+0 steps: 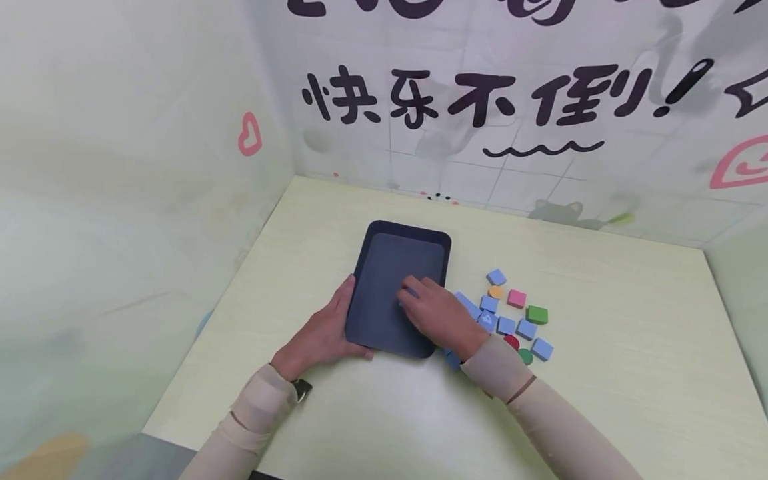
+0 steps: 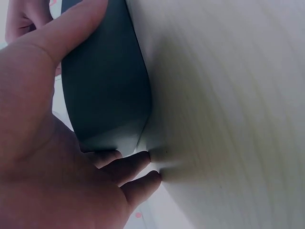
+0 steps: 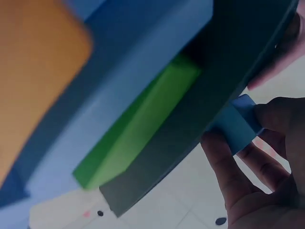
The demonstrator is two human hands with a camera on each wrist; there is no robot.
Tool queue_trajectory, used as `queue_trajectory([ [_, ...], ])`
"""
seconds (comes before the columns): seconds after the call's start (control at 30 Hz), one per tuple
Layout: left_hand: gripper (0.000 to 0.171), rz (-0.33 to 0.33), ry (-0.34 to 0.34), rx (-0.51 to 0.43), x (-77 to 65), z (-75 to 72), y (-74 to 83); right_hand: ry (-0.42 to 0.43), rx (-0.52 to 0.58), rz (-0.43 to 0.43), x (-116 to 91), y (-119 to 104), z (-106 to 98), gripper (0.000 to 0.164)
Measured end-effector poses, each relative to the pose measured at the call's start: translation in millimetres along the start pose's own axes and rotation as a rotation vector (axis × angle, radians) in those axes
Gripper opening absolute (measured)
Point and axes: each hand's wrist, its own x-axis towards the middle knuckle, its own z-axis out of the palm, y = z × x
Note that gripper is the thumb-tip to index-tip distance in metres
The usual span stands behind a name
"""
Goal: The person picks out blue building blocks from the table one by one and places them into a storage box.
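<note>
A dark rectangular tray (image 1: pixel 411 231) lies on the table. My left hand (image 1: pixel 324 333) holds its near-left corner, thumb along the near wall and fingers along the left side. Over the tray's inside is my right hand (image 1: pixel 441 319), pinching a small blue block (image 3: pixel 236 125) between thumb and fingers. In the head view that block is mostly hidden by the hand. Right of the tray lies a loose group of blocks: several blue blocks (image 1: pixel 506 326), an orange round one (image 1: pixel 495 292), a pink one (image 1: pixel 517 298) and a green rectangular one (image 1: pixel 537 315).
A red round block (image 1: pixel 511 342) and a green round block (image 1: pixel 525 357) lie beside the right forearm, which partly covers the group. The pale table (image 1: pixel 630 347) meets a printed wall (image 1: pixel 444 147) at the back and another wall (image 1: pixel 150 167) on the left.
</note>
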Motion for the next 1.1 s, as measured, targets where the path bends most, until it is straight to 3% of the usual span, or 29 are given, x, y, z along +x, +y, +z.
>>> queue_trajectory([
  [0.2, 0.143, -0.007, -0.013, -0.003, 0.0, -1.0, 1.8, -0.105, -0.044, -0.040, 4.2, -11.3, 5.9, 0.018],
  [0.43, 0.143, -0.002, -0.009, 0.008, 0.4, 0.0, 1.3, -0.155, -0.037, -0.056, 2.2, -15.0, 12.2, 0.021],
  [0.8, 0.143, 0.002, -0.018, 0.013, 0.6, 0.8, 0.9, -0.128, -0.028, -0.056, -0.8, -15.7, 18.9, 0.017],
  [1.1, 0.143, 0.010, -0.007, 0.024, 1.4, 2.9, -0.6, -0.050, -0.009, -0.040, -5.9, -13.9, 14.0, 0.045],
])
